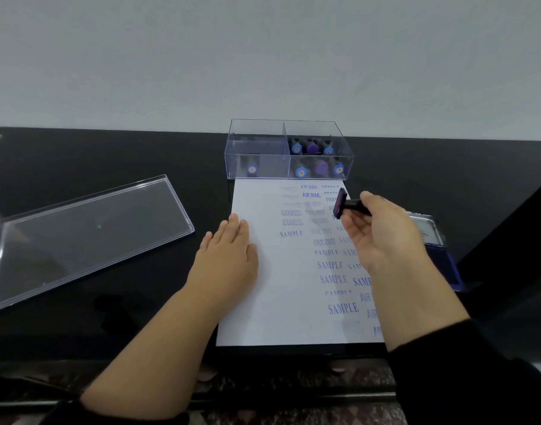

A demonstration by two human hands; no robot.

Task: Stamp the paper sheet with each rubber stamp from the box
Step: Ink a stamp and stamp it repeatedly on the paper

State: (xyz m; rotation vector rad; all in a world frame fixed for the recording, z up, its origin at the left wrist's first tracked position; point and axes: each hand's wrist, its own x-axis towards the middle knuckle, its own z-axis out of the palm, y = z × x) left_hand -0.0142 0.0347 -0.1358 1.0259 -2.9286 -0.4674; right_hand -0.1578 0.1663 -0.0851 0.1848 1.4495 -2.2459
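A white paper sheet lies on the black table, covered with several purple imprints such as SAMPLE, EXPRESS and AIR MAIL. My left hand presses flat on the sheet's left edge. My right hand holds a black rubber stamp by its handle, tilted above the sheet's upper right, its purple face turned to the left. Behind the sheet stands a clear plastic box with a divider. Its right compartment holds several stamps; one stamp stands in the left compartment.
The box's clear lid lies on the table to the left. A blue ink pad sits open to the right of the sheet, partly hidden by my right hand. A pale wall rises behind the black table.
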